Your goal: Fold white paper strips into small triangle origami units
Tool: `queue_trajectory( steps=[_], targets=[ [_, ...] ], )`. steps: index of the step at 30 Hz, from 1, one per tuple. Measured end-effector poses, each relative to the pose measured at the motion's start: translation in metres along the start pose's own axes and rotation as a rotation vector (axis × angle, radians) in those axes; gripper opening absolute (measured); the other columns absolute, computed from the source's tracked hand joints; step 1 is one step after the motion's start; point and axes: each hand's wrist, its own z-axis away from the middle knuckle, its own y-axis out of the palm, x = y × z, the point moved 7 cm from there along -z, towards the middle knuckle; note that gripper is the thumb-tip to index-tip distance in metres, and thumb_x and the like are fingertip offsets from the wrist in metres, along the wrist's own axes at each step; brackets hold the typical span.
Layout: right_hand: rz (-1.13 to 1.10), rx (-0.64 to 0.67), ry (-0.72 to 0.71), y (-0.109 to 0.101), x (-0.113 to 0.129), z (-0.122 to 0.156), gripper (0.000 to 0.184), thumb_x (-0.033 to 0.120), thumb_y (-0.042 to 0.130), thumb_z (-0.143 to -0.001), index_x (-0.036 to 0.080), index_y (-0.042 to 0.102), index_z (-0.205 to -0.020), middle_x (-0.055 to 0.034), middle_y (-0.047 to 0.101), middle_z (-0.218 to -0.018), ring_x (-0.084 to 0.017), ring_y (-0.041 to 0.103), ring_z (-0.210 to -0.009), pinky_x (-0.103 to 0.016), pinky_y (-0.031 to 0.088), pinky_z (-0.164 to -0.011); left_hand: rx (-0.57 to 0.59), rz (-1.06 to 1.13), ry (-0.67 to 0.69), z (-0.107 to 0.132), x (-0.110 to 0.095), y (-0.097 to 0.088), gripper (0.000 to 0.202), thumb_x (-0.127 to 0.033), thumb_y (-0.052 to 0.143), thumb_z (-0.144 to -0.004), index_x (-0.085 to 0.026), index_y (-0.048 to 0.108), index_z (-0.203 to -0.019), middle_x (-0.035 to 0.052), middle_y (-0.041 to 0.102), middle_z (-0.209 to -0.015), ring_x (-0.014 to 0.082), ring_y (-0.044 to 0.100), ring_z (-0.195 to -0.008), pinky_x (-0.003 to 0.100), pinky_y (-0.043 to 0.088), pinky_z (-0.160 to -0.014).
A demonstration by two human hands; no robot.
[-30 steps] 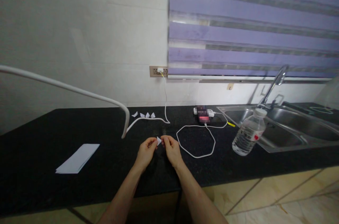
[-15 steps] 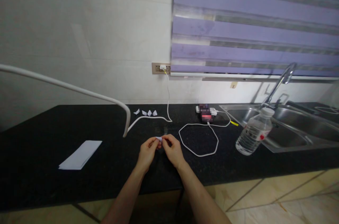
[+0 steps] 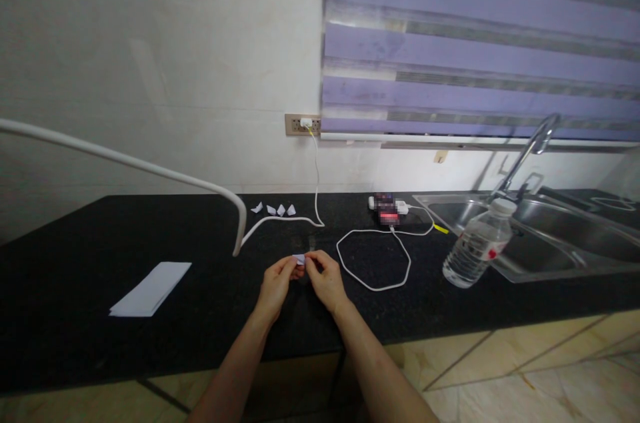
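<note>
My left hand (image 3: 276, 284) and my right hand (image 3: 326, 280) meet over the black countertop (image 3: 75, 263), both pinching a small folded piece of white paper (image 3: 299, 259) between fingertips. Several similar small folded paper pieces (image 3: 274, 209) lie in a row near the back wall. A stack of white paper sheets (image 3: 150, 289) rests on the counter to the left of my hands.
A white cable (image 3: 373, 259) loops on the counter right of my hands, running to a device (image 3: 386, 208) and a wall socket (image 3: 303, 124). A plastic water bottle (image 3: 475, 244) leans by the steel sink (image 3: 545, 236) with its tap (image 3: 525, 156). A white curved tube (image 3: 150, 173) arcs from the left.
The paper piece has turned from an upright triangle to a flatter shape held lower between my fingertips. The view has shifted slightly; my hands stay together.
</note>
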Motion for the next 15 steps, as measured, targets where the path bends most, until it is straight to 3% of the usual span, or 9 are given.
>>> queue_trajectory(
  steps=[15],
  targets=[
    [0.06,0.011,-0.005,0.002,-0.003,0.001,0.013,0.019,0.047,-0.075,0.018,0.059,-0.079,-0.0005,0.056,-0.072,-0.011,0.05,-0.06,-0.02,0.04,-0.055,-0.077,-0.21,0.052,0.003,-0.011,-0.002,0.027,-0.034,0.058,-0.063,-0.012,0.065,-0.078,0.0021,0.064,-0.063,0.0133,0.058,-0.059,0.024,0.045,-0.061]
  ],
)
